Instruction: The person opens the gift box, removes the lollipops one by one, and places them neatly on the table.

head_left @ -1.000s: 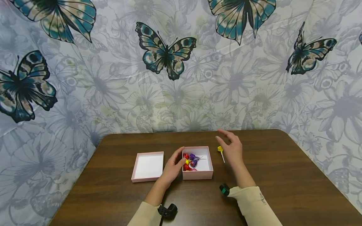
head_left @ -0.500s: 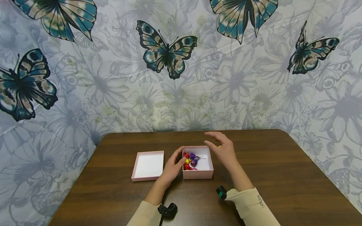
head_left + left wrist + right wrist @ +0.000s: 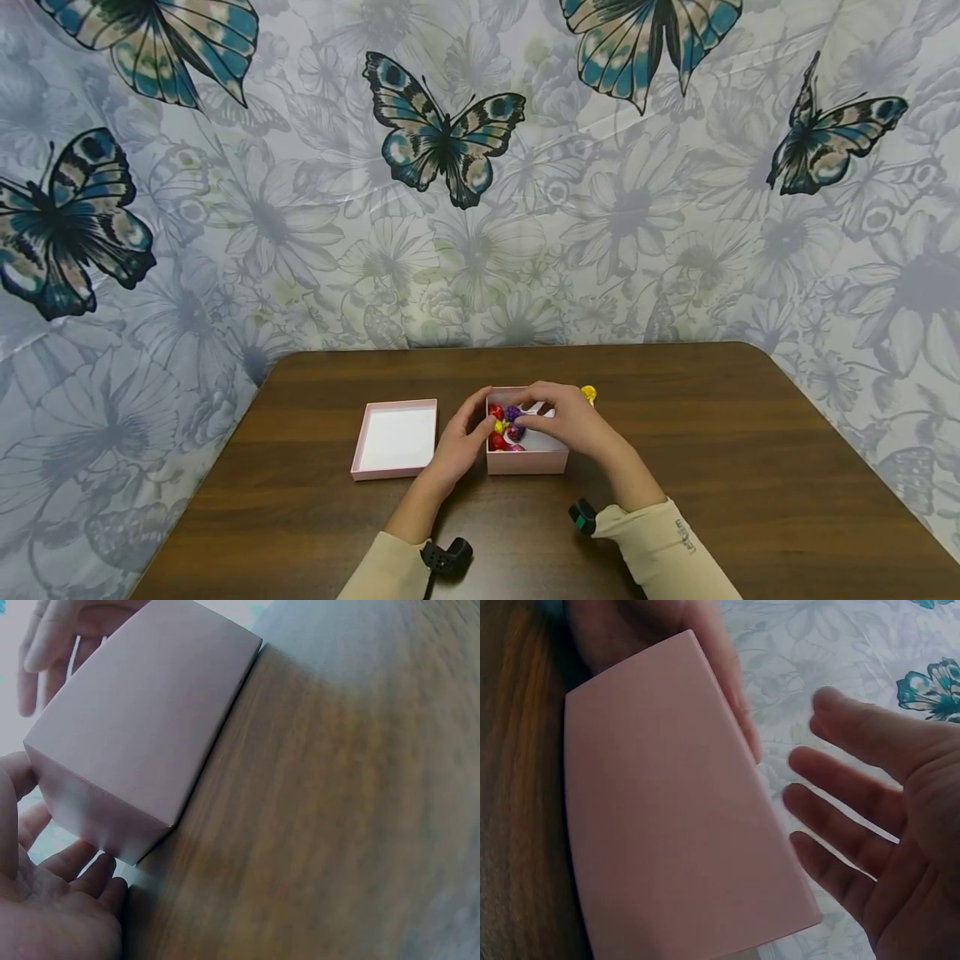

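Note:
A pink box (image 3: 527, 463) stands on the table, with red, purple and yellow wrapped lollipops (image 3: 515, 432) gathered at its left inside. My left hand (image 3: 456, 442) holds the box by its left side, the thumb at the rim and the other fingers along the wall. Over the open top reaches my right hand (image 3: 576, 423), thumb and index finger apart and close above the candies. The right wrist view shows its loosely bent fingers (image 3: 847, 832) holding nothing. A yellow lollipop (image 3: 589, 392) lies on the table behind the right hand, its stick mostly hidden.
To the left of the box lies its pink-edged lid (image 3: 394, 437), white inside facing up. The brown wooden table (image 3: 285, 517) ends at the back against a cloth (image 3: 480, 283) printed with butterflies and flowers.
From beside the yellow lollipop, my right hand has moved left and toward me, over the box. The lollipop still lies on the table. My left hand stays at the box.

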`<state>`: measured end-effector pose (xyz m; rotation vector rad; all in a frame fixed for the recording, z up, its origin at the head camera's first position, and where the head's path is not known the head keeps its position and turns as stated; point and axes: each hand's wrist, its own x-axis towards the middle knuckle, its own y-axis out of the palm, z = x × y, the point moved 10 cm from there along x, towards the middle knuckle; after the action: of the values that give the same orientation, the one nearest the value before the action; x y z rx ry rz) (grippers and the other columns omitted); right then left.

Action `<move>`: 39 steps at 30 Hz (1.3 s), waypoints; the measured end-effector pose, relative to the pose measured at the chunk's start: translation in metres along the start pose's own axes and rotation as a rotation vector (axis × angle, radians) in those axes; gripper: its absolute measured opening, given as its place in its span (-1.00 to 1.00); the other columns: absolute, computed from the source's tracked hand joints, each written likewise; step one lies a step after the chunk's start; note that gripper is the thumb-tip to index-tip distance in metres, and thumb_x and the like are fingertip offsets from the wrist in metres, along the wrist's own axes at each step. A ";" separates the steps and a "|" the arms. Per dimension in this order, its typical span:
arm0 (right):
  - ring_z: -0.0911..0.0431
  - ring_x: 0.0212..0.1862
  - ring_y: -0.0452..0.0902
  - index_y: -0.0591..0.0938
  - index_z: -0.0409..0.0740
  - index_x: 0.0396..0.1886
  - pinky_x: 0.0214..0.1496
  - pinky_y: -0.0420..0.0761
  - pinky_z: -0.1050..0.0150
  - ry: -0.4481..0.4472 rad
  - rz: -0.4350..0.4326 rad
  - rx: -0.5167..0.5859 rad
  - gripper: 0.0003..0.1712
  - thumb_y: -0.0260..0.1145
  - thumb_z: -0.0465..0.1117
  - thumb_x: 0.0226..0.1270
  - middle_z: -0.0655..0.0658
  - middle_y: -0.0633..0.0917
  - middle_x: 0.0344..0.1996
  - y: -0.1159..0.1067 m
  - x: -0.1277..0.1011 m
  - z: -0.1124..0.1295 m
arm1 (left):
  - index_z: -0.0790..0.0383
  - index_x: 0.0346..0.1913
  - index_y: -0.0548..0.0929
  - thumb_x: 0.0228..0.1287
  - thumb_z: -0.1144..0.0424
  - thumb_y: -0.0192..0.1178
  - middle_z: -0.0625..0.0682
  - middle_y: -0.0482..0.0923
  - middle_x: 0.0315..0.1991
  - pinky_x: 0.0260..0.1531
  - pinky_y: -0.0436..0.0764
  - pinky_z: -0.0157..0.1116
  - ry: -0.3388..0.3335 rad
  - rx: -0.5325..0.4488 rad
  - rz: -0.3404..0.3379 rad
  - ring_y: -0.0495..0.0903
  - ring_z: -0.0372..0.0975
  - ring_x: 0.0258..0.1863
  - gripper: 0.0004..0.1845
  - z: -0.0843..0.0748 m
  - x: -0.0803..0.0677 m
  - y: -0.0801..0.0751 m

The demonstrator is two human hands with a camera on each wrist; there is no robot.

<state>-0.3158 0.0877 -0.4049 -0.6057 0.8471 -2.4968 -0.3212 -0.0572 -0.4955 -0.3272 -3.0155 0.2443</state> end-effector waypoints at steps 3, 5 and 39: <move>-0.03 -0.05 0.67 0.74 -0.08 0.01 -0.02 0.70 0.16 0.011 0.054 -0.034 -0.67 0.45 -0.14 0.25 -0.09 0.78 -0.05 0.008 0.000 -0.002 | -0.06 0.50 0.29 0.51 0.14 0.08 0.10 0.24 0.53 0.51 0.15 0.14 0.001 -0.004 -0.004 0.19 0.05 0.54 -0.45 -0.001 0.000 0.000; -0.02 -0.06 0.67 0.75 -0.08 -0.01 -0.01 0.71 0.14 0.008 0.090 -0.058 -0.69 0.46 -0.15 0.25 -0.08 0.79 -0.07 0.013 0.001 -0.002 | -0.07 0.50 0.30 0.50 0.13 0.09 0.09 0.23 0.54 0.51 0.13 0.15 0.000 0.001 -0.009 0.17 0.04 0.55 -0.44 -0.002 -0.001 0.000; 0.38 -0.30 0.62 0.80 0.16 -0.32 -0.17 0.65 0.44 0.016 0.519 -0.273 -0.83 0.46 -0.27 0.23 0.17 0.80 -0.32 0.053 0.016 -0.012 | -0.06 0.50 0.30 0.52 0.14 0.08 0.08 0.26 0.52 0.50 0.20 0.09 0.012 0.020 0.000 0.22 0.02 0.53 -0.45 -0.001 0.001 0.001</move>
<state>-0.3210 0.0467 -0.4436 -0.3863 1.1896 -1.9365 -0.3221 -0.0560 -0.4947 -0.3250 -2.9993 0.2707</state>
